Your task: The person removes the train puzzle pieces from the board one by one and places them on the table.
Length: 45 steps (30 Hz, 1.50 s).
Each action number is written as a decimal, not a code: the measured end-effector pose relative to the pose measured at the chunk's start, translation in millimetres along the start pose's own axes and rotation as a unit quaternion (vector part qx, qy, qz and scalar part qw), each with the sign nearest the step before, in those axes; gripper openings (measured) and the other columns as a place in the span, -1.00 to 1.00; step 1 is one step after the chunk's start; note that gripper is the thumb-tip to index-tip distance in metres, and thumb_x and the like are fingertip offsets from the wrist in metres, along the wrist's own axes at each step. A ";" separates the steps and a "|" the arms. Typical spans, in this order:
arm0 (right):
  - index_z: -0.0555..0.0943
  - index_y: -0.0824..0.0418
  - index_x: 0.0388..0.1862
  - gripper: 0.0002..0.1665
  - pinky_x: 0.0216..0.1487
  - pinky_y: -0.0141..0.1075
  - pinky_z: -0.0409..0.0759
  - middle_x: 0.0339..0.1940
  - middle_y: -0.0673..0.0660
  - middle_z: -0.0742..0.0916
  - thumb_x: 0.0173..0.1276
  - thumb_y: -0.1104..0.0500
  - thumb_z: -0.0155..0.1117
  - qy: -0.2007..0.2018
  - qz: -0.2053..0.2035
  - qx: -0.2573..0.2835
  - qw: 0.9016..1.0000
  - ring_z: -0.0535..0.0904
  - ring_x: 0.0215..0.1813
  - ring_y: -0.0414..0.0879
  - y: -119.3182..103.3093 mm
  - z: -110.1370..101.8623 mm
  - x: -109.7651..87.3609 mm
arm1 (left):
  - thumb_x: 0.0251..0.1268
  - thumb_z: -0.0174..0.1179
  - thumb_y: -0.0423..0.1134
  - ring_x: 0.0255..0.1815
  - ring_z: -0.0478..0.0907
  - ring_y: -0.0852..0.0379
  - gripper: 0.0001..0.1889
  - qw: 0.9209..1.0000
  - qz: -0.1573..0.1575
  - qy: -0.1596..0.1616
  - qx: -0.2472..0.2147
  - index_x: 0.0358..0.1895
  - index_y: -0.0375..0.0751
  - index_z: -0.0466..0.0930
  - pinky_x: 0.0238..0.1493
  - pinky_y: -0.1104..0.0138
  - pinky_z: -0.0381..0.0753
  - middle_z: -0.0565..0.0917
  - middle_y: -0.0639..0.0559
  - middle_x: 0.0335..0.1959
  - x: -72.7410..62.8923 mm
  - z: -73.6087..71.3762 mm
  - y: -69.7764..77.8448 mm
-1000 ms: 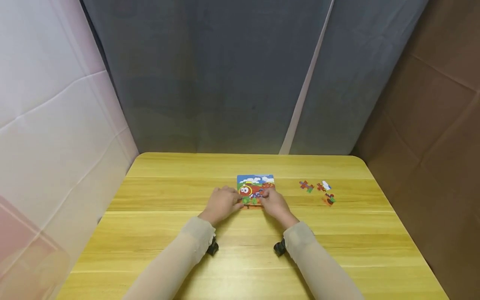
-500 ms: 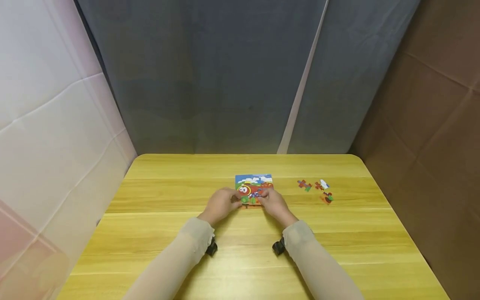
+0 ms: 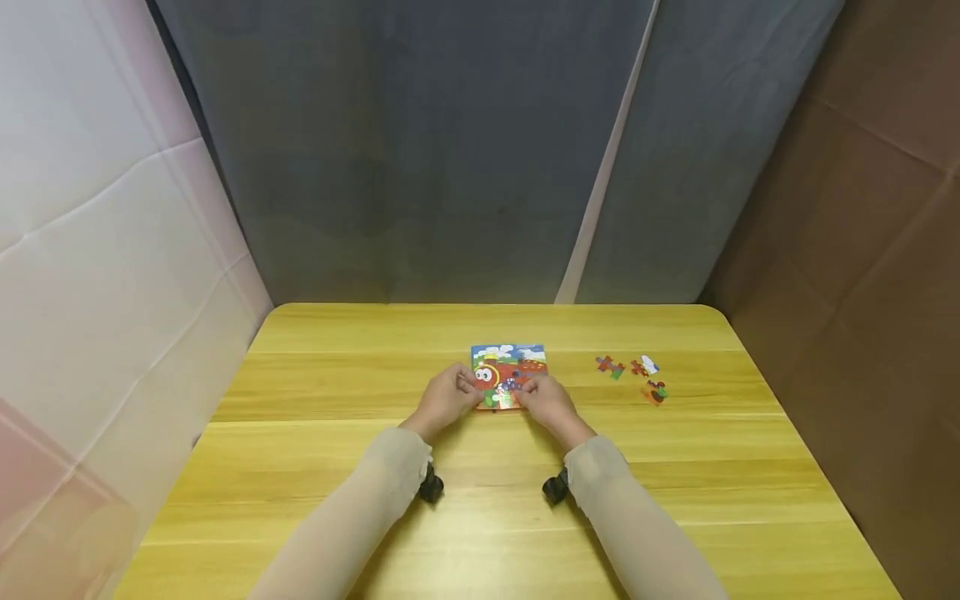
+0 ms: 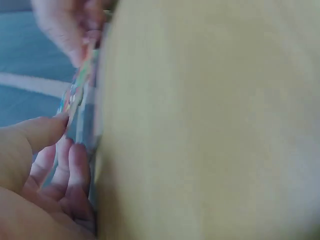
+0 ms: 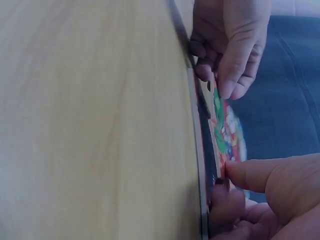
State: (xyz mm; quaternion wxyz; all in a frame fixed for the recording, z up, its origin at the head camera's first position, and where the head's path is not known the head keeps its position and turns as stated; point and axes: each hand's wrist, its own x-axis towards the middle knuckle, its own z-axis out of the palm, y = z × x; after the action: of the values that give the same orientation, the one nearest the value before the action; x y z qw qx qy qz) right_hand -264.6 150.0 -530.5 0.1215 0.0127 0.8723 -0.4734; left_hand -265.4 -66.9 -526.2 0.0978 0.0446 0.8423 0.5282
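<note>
A small jigsaw puzzle [image 3: 510, 360] with joined pieces shows a red cartoon face, blue sky and clouds near the middle of the table. My left hand [image 3: 442, 398] pinches its near left corner, thumb on top and fingers underneath. At the near right corner, my right hand [image 3: 553, 408] grips it the same way. Both wrist views show the puzzle's near edge raised over a thin flat board [image 5: 196, 130] lying on the table. In the right wrist view a dark gap separates the two. Part of the puzzle is hidden behind my fingers.
Several loose jigsaw pieces lie right of the puzzle: a red and green one [image 3: 611, 367], a white and red cluster [image 3: 645, 366], and an orange one [image 3: 656, 392]. The wooden table [image 3: 337, 467] has a grey curtain [image 3: 450, 167] behind and cloth walls at both sides.
The puzzle's near edge has tilted, and glare now shows on its lower part. It covers more of the board's orange front strip. My left fingers have moved further around the corner.
</note>
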 end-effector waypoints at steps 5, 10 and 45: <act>0.56 0.31 -0.14 -0.84 -0.36 -0.28 0.47 -0.23 0.14 0.59 0.55 0.19 0.20 -0.032 0.005 0.079 0.996 0.42 -0.42 -0.11 2.9 -2.7 3.8 | 0.35 0.35 -0.34 -0.20 0.64 -0.01 -0.62 0.993 -0.058 -0.015 -0.101 0.11 -0.25 0.39 -0.20 0.21 0.59 0.64 -0.14 -0.13 3.8 -3.0 1.9; 0.50 0.34 -0.06 -0.86 -0.41 -0.34 0.45 -0.31 0.14 0.58 0.58 0.25 0.12 -0.068 0.013 0.158 0.985 0.51 -0.49 -0.13 5.6 -6.1 7.3 | 0.38 0.27 -0.40 -0.10 0.64 -0.03 -0.52 0.977 -0.082 -0.036 -0.192 0.25 -0.37 0.27 0.02 0.17 0.68 0.56 -0.22 0.00 7.8 -2.6 1.2; 0.45 0.24 -0.37 -0.70 -0.55 -0.39 0.28 -0.65 0.04 0.54 0.62 0.14 0.09 -0.105 0.039 0.216 0.970 0.41 -0.60 -0.18 5.0 -1.9 8.9 | 0.50 0.19 -0.28 -0.29 0.65 0.13 -0.75 0.976 -0.084 -0.078 -0.185 0.07 -0.40 0.56 -0.17 0.33 0.69 0.68 -0.09 -0.21 12.5 3.1 -7.8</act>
State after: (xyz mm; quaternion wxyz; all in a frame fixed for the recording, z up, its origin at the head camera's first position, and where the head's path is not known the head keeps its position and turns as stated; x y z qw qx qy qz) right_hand -273.0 153.5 -535.7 0.2256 0.0231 0.7306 -0.6440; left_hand -276.7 -65.4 -535.9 0.2138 -0.0038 0.7205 0.6597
